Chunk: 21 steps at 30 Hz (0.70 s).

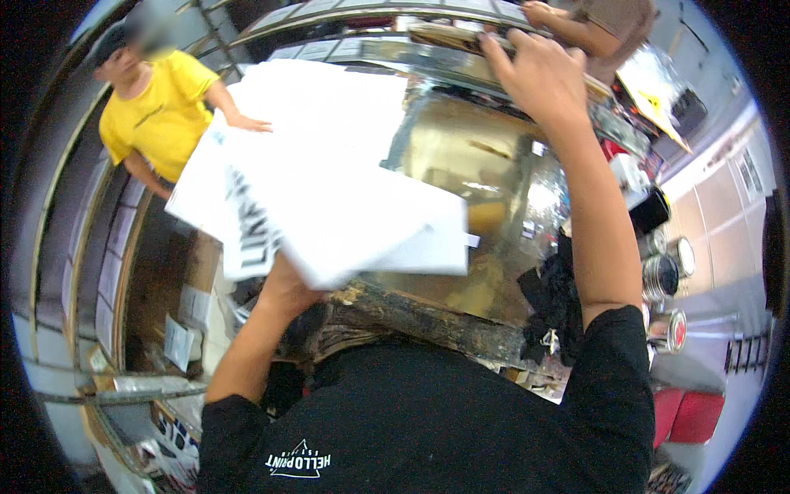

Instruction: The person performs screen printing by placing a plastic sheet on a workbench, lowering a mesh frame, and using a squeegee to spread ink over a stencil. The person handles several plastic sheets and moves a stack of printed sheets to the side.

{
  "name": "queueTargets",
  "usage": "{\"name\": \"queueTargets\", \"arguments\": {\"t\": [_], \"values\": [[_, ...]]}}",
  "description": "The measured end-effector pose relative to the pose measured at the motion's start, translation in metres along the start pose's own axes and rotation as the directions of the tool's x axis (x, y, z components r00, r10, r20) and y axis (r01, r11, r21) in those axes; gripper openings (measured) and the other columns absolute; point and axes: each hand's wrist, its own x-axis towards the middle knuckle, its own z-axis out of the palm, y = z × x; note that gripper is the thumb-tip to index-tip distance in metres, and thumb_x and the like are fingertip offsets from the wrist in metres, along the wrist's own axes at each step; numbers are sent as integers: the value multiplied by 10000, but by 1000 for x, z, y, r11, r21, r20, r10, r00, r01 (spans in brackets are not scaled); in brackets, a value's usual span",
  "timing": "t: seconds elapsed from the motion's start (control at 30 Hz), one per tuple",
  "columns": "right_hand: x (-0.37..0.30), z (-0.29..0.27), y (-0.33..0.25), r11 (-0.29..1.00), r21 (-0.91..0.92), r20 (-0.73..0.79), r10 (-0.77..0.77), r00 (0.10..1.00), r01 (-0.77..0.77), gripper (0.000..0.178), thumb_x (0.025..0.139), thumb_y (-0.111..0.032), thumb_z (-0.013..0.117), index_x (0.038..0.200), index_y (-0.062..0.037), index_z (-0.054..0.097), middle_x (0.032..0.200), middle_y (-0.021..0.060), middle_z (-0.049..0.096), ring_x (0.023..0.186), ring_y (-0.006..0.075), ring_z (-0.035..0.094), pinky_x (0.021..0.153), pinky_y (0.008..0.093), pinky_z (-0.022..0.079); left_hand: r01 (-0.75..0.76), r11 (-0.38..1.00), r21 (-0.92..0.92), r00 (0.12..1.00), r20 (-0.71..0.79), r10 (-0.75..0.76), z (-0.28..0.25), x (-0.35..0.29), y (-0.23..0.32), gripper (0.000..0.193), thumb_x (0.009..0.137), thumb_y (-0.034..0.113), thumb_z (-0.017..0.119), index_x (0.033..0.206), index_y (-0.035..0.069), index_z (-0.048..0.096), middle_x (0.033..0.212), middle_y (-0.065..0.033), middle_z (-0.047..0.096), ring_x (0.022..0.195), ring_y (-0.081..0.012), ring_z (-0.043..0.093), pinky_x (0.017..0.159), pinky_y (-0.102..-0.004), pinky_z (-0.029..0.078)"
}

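Cans: at right, contents too small to tell
Paper sheets: over the left hand, well apart from the right hand
Left grip: fingers hidden, cannot tell
Right grip: fingers bent at a bar, hold unclear

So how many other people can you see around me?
2: one in a yellow shirt, at left beside the white sheets; one in a brown top, cut off at upper right, near your right hand. Others could be hidden.
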Motion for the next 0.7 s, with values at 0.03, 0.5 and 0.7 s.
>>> {"name": "queueTargets", "arguments": {"t": [0.03, 0.5, 0.7], "values": [[3, 2, 3, 1000, -2, -18, -6, 1000, 6, 594, 1065, -595, 476, 1044, -76, 764, 969, 167, 781, 989, 356, 753, 891, 572, 472, -227, 972, 63, 971, 87, 221, 7, 26, 4, 544, 928, 116, 649, 1462, 226, 636, 1365, -4, 683, 1330, -272, 603, 1231, -518, 406], [11, -29, 2, 981, 187, 100, 23, 995, -41, 567, 1072, -487, 498, 929, -5, 760, 848, 162, 731, 863, 286, 699, 955, 493, 453, -785, 558, 269, 616, 433, 658, 137, 265, -133, 546, 1022, 179, 569, 1530, 380, 557, 1759, 20, 302, 1609, -274, 302, 1335, -472, 265], [22, -35, 2, 985, 158, 236, 32, 971, -71, 603, 1097, -487, 446, 894, 5, 730, 952, 186, 734, 976, 262, 698, 921, 490, 491, -82, 991, -106, 940, 322, 112, 167, 259, -84, 569, 1026, 242, 666, 1582, 220, 545, 1614, -128, 536, 1446, -327, 546, 1245, -507, 381]]}}
